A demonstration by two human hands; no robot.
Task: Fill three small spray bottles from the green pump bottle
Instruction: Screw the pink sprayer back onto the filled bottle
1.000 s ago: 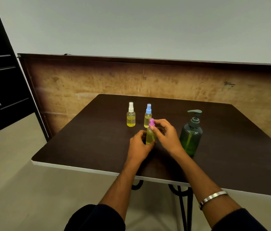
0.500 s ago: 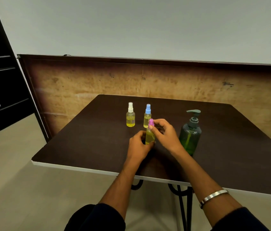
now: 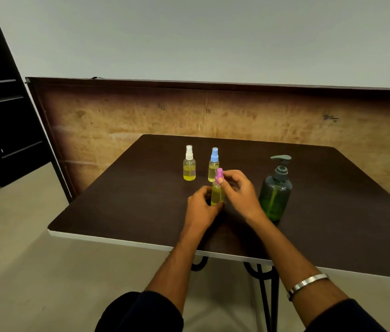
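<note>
Fingers (image 3: 231,174) of the right hand (image 3: 239,192) pinch the pink spray cap (image 3: 219,175), while the left hand (image 3: 201,207) curls round the lower body of the pink-capped bottle (image 3: 217,194), which stands upright on the table (image 3: 126,202) at the centre of the frame. Yellow liquid shows through most of this bottle's body. Just behind it stands the blue-capped bottle (image 3: 213,165), and to the left of that, a little apart, the white-capped bottle (image 3: 189,164); both are capped, upright, and hold yellow liquid in their lower parts. To the right of centre, near the right wrist, stands the green pump bottle (image 3: 275,190), its pump head in place, partly full.

Judged from this arrangement, filling appears complete or nearly so: all three small bottles hold liquid, and the step in hand is probably seating or tightening the last cap. Both forearms reach forward from the bottom of the frame and converge on the bottle; the right wrist (image 3: 307,283) bears a metal bangle.
</note>
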